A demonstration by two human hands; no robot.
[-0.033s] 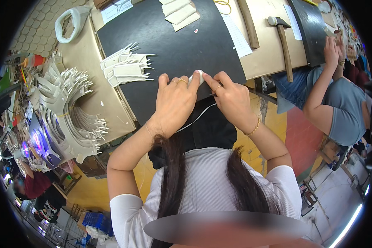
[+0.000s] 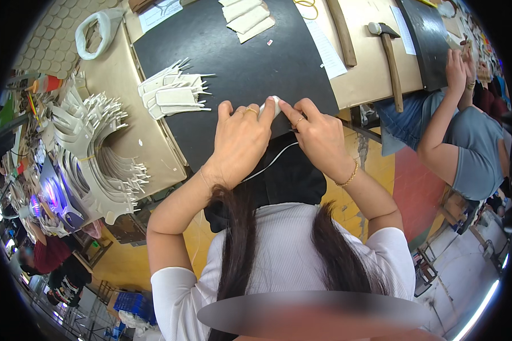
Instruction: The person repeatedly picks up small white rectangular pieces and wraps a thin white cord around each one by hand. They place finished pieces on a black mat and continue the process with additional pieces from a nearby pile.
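Big black mat in front of me. Pile of white strappy pieces on mat, left of my hands. Left hand half curled, one finger pressing on small white piece. Right hand half curled too, fingertip touching same piece's right side. Hands close together; can't tell how tight they pinch underneath. Piece sits between hands, near mat's front edge. Paper sheet by mat: writing too tiny to read. Little tag on mat: red mark, blurry.

A white piece, apparently round-tipped, shows between the hands.
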